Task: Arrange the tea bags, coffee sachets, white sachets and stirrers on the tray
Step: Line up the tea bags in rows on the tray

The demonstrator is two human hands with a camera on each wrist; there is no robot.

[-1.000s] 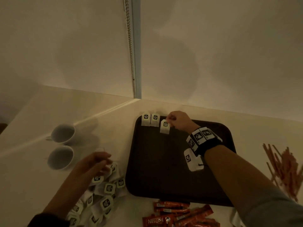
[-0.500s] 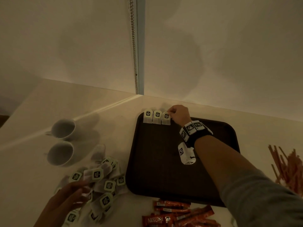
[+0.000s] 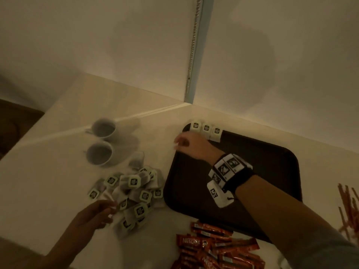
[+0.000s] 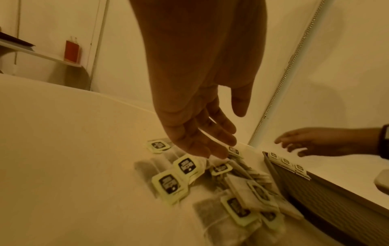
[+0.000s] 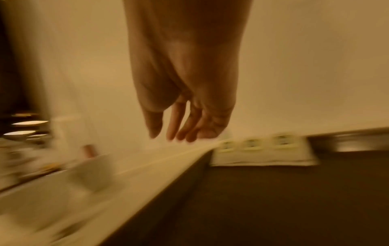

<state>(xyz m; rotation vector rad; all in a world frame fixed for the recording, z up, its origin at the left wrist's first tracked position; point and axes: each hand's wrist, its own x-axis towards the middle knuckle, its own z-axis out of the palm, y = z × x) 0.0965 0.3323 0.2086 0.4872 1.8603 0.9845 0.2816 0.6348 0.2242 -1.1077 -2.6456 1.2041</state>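
A dark brown tray (image 3: 272,171) lies on the pale counter, with three tea bags (image 3: 206,130) in a row at its far left corner (image 4: 286,162) (image 5: 252,144). My right hand (image 3: 182,143) (image 5: 174,133) hovers over the tray's left rim, fingers relaxed and empty. A pile of tea bags (image 3: 134,191) (image 4: 210,179) lies left of the tray. My left hand (image 3: 104,210) (image 4: 210,146) hangs over the pile's near edge, fingers straight, holding nothing. Red coffee sachets (image 3: 217,247) lie in front of the tray. Orange stirrers (image 3: 347,208) lie at the right.
Two white cups (image 3: 102,142) stand on the counter left of the pile. Walls meet in a corner just behind the tray, with a bead chain (image 3: 192,45) hanging there. The counter's left edge (image 3: 25,136) drops off beyond the cups.
My right hand has let go of the third tea bag and swung left off the row. My left hand has moved toward the near edge of the pile. The camera view shifted.
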